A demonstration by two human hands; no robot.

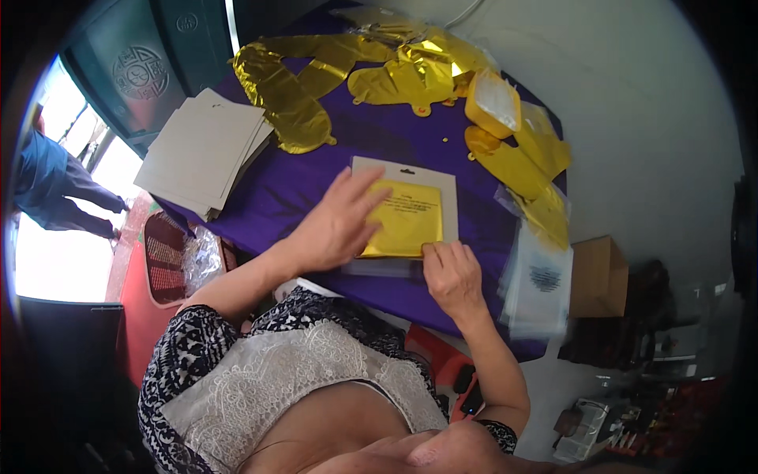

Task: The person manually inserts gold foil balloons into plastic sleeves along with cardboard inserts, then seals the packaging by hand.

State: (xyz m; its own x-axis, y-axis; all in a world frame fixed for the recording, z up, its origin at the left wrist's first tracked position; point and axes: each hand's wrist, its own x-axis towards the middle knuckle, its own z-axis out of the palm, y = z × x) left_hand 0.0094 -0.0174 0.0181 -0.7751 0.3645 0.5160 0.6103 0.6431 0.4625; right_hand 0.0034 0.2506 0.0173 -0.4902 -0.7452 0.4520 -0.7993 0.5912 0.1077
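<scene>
A folded yellow foil packet (407, 223) with dark print lies on a pale card (448, 193) with a hanging slot at its top. Below the packet, a clear plastic edge (383, 268) sticks out toward me. My left hand (338, 221) is over the packet's left side, its fingers spread and a little blurred, holding nothing. At the lower right corner, my right hand (454, 276) pinches the edge of the packet with thumb and fingers. Whether the plastic edge is also in that pinch is hidden.
Pale cards (201, 146) are stacked at the table's left. Yellow foil balloons (296, 99) lie along the back and right, around a yellow tub (491, 104). Clear bags (541, 280) and a cardboard box (598, 276) are at right. Below the left edge is a basket (167, 257).
</scene>
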